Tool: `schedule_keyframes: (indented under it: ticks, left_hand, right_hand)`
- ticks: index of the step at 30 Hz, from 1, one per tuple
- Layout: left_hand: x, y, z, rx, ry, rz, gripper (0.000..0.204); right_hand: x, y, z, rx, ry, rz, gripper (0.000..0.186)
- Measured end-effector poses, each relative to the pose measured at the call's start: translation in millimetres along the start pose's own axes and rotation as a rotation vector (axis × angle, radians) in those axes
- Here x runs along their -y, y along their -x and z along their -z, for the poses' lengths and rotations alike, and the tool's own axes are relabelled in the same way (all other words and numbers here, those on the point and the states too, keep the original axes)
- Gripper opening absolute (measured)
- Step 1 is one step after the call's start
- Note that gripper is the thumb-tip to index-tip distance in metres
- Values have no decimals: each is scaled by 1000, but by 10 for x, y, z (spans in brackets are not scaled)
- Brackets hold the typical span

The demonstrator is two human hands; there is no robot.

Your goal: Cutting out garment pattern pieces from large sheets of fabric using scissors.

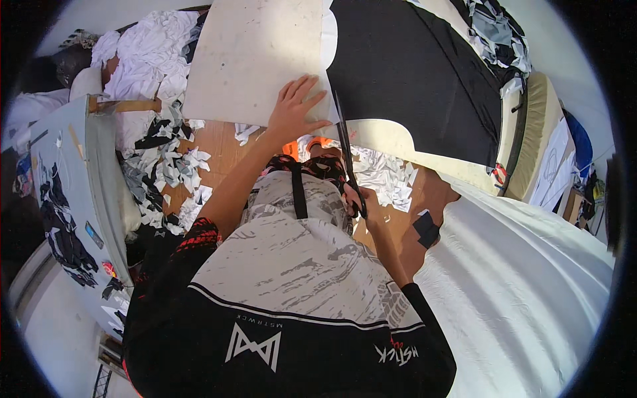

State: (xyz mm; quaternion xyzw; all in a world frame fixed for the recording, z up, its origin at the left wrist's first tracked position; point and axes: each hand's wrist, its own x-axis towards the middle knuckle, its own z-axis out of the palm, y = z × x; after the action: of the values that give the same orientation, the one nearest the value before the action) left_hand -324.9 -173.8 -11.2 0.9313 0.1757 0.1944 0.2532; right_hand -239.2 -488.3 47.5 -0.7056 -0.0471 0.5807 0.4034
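Observation:
My left hand (296,109) lies flat with fingers spread on a pale cream panel (245,60), close to its right front corner. A narrow strip of white fabric (328,43) shows along that panel's right edge. My right hand (363,201) is closed around the dark handles of a long pair of scissors (345,142) just in front of the table edge. The blades point away from me, their tips reaching the gap beside the black fabric (411,73). That fabric lies spread over the right side, with a wavy front left edge. Whether the blades touch any cloth, I cannot tell.
White and black scraps (179,162) litter the brown floor at left, and white scraps (385,176) lie under the table. A pile of white cloth (152,53) sits at the far left. Glossy white fabric (517,285) drapes at right. A pale cabinet (79,192) stands left.

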Motion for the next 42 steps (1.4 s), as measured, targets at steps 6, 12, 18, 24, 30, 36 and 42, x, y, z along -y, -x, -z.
schedule_keyframes:
  ticks: [6, 12, 18, 24, 30, 36, 42]
  left_hand:
    - [-15, 2, 10, -47, -12, -14, 70]
    - [-9, 10, 5, -53, -17, -24, 71]
    - [-69, 65, -9, -50, 17, -12, 70]
    - [-148, 120, 36, -55, 65, 39, 68]
    - [-56, 131, 29, -115, -20, 2, 56]
    - [-64, 138, 53, -94, -63, 33, 52]
    - [-135, 148, 94, -94, -16, 32, 58]
  right_hand:
    - [-24, 94, -24, -80, 74, -77, 50]
    - [-127, 99, -17, -40, 79, -34, 50]
    - [-79, -11, 5, 34, -59, 43, 48]
    - [81, 453, 134, 41, 80, -137, 50]
    - [-326, 616, 239, 72, 38, -69, 43]
    - [-295, 273, 19, 38, -36, 2, 43]
    - [-24, 34, -41, 68, 20, -11, 47]
